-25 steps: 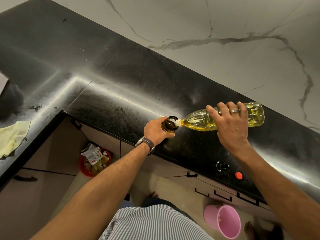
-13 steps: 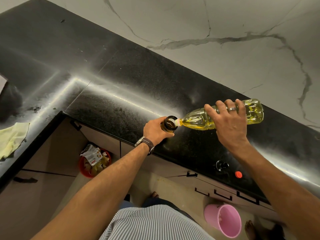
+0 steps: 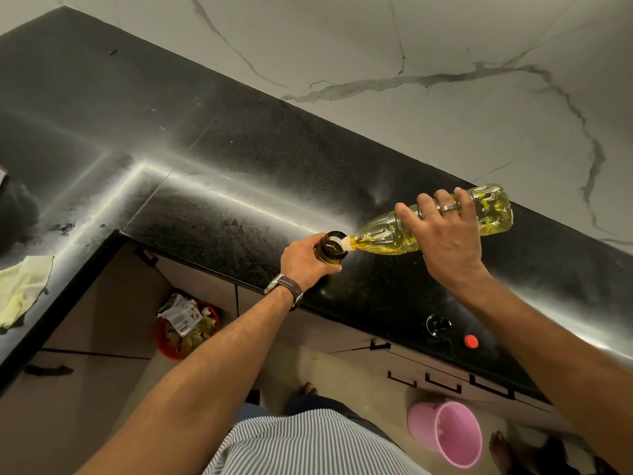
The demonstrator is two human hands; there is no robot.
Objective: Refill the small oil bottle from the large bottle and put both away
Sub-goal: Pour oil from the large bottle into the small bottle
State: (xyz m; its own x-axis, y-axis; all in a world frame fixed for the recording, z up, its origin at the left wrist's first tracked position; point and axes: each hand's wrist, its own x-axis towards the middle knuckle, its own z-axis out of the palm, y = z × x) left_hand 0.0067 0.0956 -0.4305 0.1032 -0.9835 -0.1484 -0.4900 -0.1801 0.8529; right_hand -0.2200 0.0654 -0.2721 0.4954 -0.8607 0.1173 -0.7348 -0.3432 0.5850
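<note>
The small dark oil bottle [image 3: 331,246] stands upright on the black countertop [image 3: 222,173], and my left hand [image 3: 306,264] grips it around the body. My right hand [image 3: 445,234] holds the large clear bottle of yellow oil [image 3: 383,236] from above, tipped nearly flat. Its neck rests at the small bottle's open mouth. A red cap [image 3: 471,341] and a dark lid [image 3: 437,325] lie on the counter near its front edge, to the right of my left arm.
A yellow cloth [image 3: 22,289] lies on the counter at far left. Below the counter edge are drawers with black handles [image 3: 442,383], a red bin of scraps [image 3: 186,329] and a pink bucket [image 3: 448,435] on the floor. A marble wall [image 3: 411,80] backs the counter.
My right hand has raised the base of the large bottle, tilting it more steeply towards the small bottle. My left hand and the small bottle have stayed where they were.
</note>
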